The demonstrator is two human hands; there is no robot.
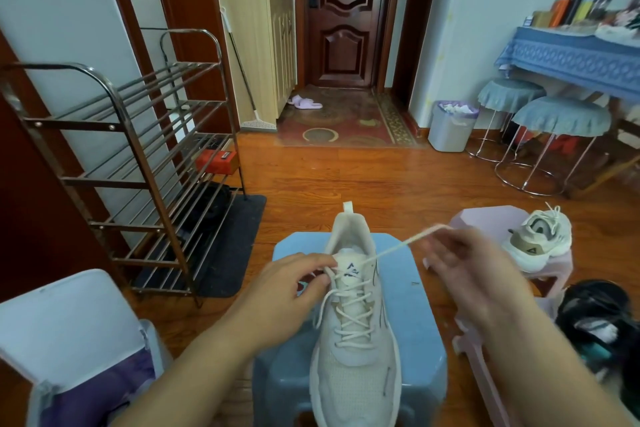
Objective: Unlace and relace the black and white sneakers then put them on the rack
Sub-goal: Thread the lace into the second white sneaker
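Head view: left hand (pixel 284 291) pinches lace at sneaker (pixel 353 329) tongue, shoe sits on blue stool (pixel 415 322) btwn both hands. Right hand (pixel 467 274), blurred, fingers curled round lace end (pixel 398 246) pulled taut. 2nd sneaker (pixel 540 241) just beyond right hand on pink stool (pixel 485 218). Rack (pixel 138 156) well left of left hand.

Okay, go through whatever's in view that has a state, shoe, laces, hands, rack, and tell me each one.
Cream sneaker on blue plastic stool: upright, laced, untied.
Cream lace end: pulled taut to the right.
Left hand: pinching lace at the top eyelet.
Right hand: blurred, gripping the lace end.
Second cream sneaker: on pink stool, laced.
Metal shoe rack: upper shelves bare.
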